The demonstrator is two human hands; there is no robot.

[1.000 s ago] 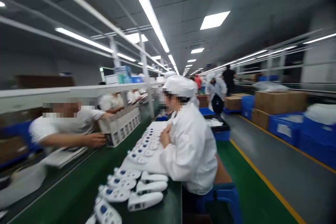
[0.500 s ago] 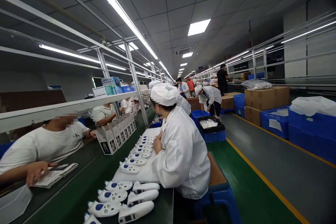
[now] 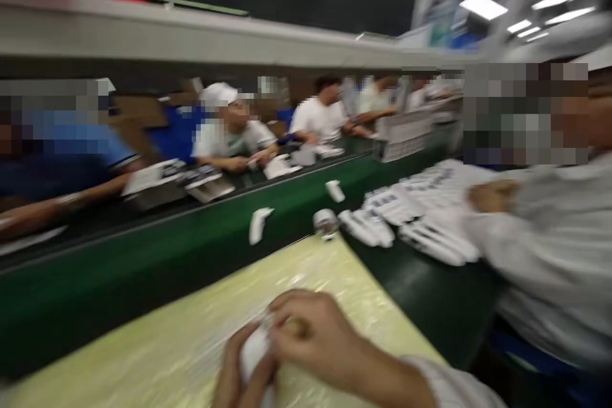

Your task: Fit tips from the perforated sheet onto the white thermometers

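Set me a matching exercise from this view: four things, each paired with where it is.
Things:
1. white item
2. pale sheet
3. white cap
4. white devices

Places:
A. in rows on the green belt
B. on a co-worker across the belt
C. held between the left hand and right hand
D. under the hands

Pairs: 1-C; 2-D; 3-B; 4-A
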